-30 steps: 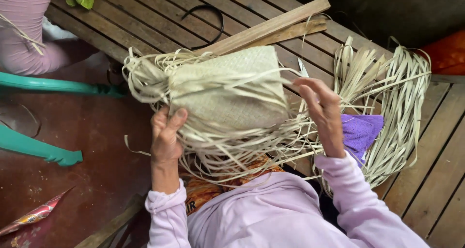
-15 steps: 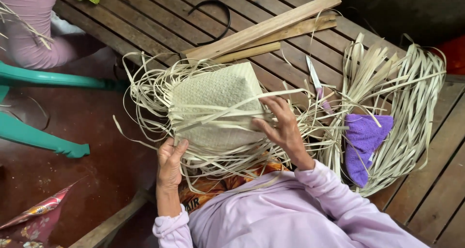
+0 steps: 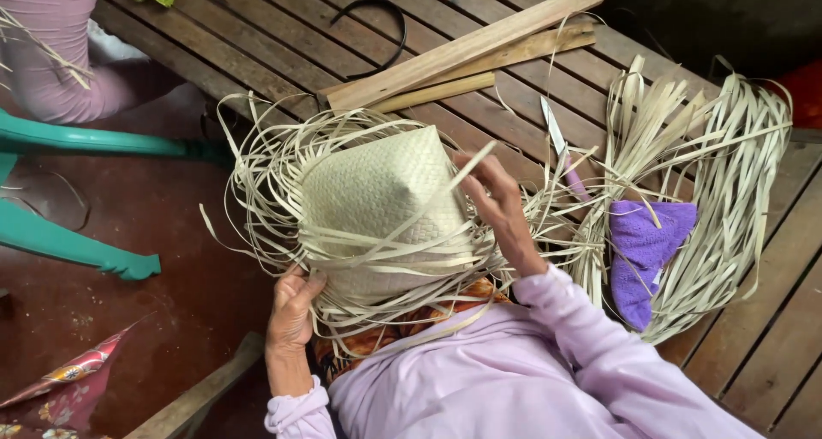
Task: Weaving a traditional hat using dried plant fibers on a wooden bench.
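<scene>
Setting: wooden slatted platform (image 3: pixel 257 36) at far and right; reddish floor (image 3: pixel 171 233) at left, with green plastic chair legs (image 3: pixel 77 250) on it.
Work piece: pale woven basket (image 3: pixel 377 208), bottom up, held on the lap at centre; loose unwoven strips (image 3: pixel 265 173) fan out around its rim.
Left hand: left hand (image 3: pixel 291 310) is closed on the near-left rim of the basket, thumb over the strips.
Right hand: right hand (image 3: pixel 497 208) is pinched on a single strip (image 3: pixel 467 169) at the right side of the basket.
Change: half a second ago the right hand lay flat against the weave; now one strip is raised and angled up-right. The basket has been turned slightly. Judged: weaving of the wall is under way.
Nearby: bundle of spare strips (image 3: pixel 728 156) at right, purple cloth (image 3: pixel 642 250) lying on it; wooden slats (image 3: pixel 462 53) at far; another person's pink sleeve (image 3: pixel 60 53) at far left.
</scene>
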